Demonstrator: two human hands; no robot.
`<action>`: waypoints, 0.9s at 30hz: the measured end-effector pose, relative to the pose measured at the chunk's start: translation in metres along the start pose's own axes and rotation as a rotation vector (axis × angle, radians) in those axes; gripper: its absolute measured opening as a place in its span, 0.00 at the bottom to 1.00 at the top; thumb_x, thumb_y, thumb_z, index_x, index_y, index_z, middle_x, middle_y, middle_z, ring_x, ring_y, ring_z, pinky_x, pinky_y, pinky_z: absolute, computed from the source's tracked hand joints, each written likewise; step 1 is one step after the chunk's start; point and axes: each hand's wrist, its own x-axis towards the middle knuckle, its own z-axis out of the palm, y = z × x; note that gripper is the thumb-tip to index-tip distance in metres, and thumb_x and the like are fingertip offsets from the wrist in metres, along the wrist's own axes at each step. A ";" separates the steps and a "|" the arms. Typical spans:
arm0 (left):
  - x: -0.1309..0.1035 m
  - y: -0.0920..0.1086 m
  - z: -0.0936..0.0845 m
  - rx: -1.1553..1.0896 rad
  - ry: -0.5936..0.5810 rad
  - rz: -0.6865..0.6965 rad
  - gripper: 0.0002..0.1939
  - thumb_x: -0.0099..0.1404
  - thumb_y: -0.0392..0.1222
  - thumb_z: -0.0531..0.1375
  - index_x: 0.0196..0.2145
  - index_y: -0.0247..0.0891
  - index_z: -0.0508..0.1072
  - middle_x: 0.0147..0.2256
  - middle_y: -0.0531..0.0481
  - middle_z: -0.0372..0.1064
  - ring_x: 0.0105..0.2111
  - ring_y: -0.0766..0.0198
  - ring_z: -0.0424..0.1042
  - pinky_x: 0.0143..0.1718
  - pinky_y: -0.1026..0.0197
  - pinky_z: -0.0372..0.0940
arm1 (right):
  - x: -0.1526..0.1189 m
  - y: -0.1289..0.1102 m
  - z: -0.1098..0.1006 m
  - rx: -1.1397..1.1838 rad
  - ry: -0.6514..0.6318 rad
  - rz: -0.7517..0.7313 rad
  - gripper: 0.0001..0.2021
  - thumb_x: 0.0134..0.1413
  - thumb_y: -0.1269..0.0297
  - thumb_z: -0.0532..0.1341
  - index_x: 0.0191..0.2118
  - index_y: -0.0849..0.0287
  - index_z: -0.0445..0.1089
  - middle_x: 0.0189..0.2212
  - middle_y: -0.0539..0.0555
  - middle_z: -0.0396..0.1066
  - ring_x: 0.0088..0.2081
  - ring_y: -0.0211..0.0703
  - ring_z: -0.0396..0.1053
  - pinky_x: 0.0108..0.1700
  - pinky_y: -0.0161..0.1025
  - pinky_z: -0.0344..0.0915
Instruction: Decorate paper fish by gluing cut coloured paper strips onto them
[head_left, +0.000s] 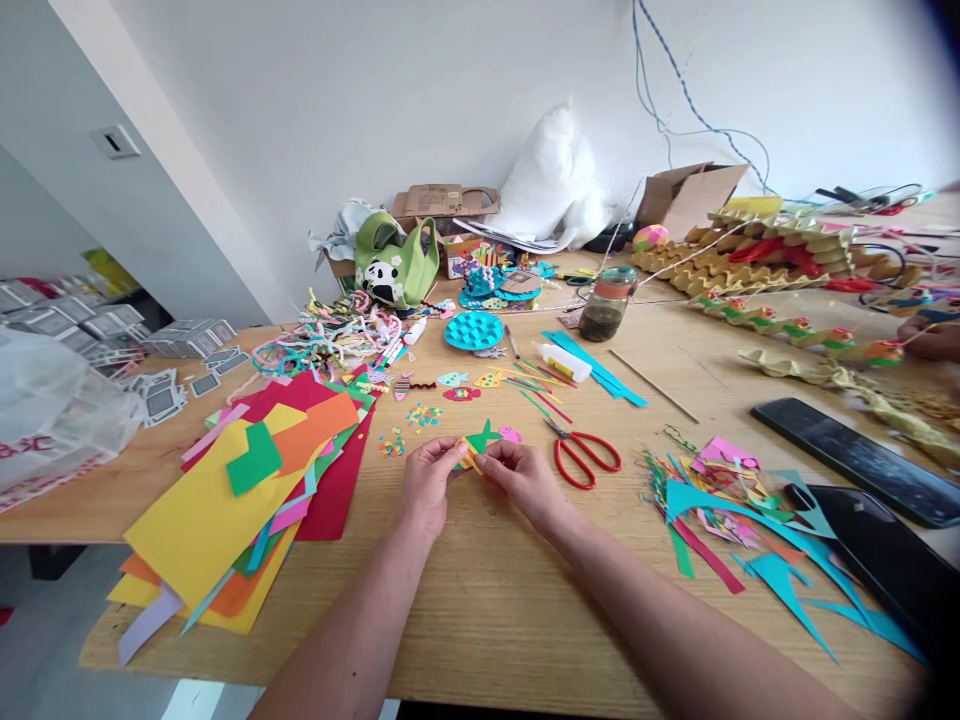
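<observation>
Both my hands meet over the middle of the table, pinching a small green and yellow paper cut-out (482,437) between them. My left hand (433,482) grips its left side with thumb and fingers. On its right side, my right hand (523,478) holds it with the fingers bent inward. Behind the fingers lies a pink paper piece (510,433). Red-handled scissors (583,455) rest just right of my right hand. Small paper dots (424,417) are scattered beyond my left hand, and a red paper fish (461,394) lies past them.
Coloured paper sheets (202,500) are piled at the left. Blue paper scraps (780,570) and two phones (862,460) lie at the right. Farther back are a glue bottle (566,362), a wooden stick (654,385), a blue scalloped disc (474,331) and a jar (604,308). Another person's hand (930,335) shows at far right.
</observation>
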 end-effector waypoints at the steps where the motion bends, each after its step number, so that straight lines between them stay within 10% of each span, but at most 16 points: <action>1: 0.000 0.000 0.000 -0.002 -0.007 -0.005 0.14 0.39 0.43 0.73 0.24 0.35 0.78 0.26 0.49 0.75 0.28 0.65 0.71 0.34 0.62 0.67 | 0.000 0.000 0.000 0.003 -0.004 -0.004 0.20 0.45 0.46 0.63 0.24 0.59 0.64 0.19 0.46 0.57 0.22 0.33 0.50 0.24 0.34 0.46; 27: -0.001 0.004 -0.002 0.005 -0.033 -0.077 0.14 0.40 0.44 0.72 0.25 0.35 0.78 0.27 0.48 0.75 0.29 0.64 0.71 0.32 0.62 0.67 | -0.003 -0.004 -0.001 -0.045 0.019 -0.043 0.15 0.47 0.52 0.62 0.24 0.60 0.67 0.19 0.48 0.61 0.22 0.33 0.53 0.23 0.33 0.49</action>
